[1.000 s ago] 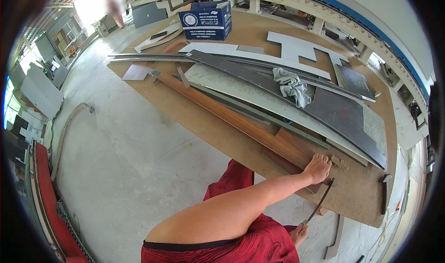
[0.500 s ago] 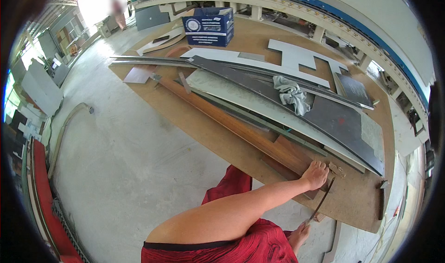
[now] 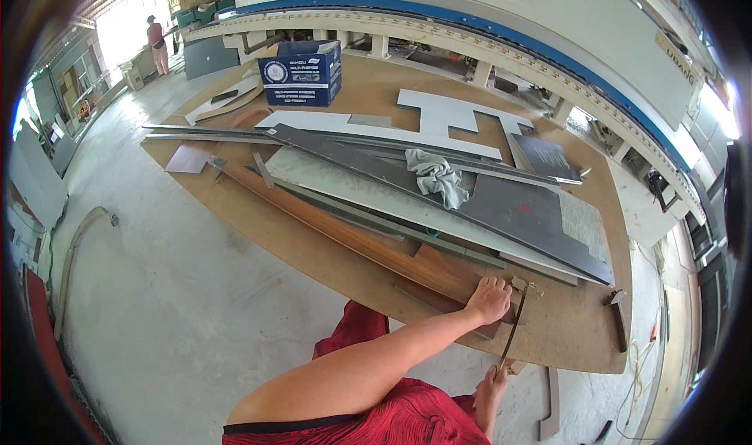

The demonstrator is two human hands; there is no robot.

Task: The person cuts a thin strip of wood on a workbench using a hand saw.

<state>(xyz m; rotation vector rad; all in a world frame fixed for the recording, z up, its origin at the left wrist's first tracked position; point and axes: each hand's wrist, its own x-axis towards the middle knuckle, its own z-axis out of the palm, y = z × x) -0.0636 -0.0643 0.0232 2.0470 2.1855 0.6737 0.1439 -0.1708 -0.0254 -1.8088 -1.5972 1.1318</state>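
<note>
My left hand (image 3: pixel 491 300) is closed over the near right end of a long brown wood-grain board (image 3: pixel 376 253), pressing it on the worktable. The board's far end reaches toward the table's left side. Low at the table's front edge, my right hand (image 3: pixel 490 388) grips a handsaw, its handle mostly hidden in my fingers. The thin dark saw blade (image 3: pixel 513 327) slants up and away, just right of my left hand at the board's end. Whether its teeth are in the wood I cannot tell. A small wood scrap (image 3: pixel 536 289) lies by the blade's far end.
A hammer (image 3: pixel 619 320) lies at the table's (image 3: pixel 572 335) right edge. Behind the board are stacked grey and dark panels (image 3: pixel 533 222), a crumpled grey cloth (image 3: pixel 437 179), white cut-out panels (image 3: pixel 446 128) and a blue box (image 3: pixel 301 73). Beyond runs a large machine; a person stands far left.
The view has shifted, so the table sits further left. Relative to my left hand, the saw and my right hand have moved forward, away from me. My left hand stays on the board.
</note>
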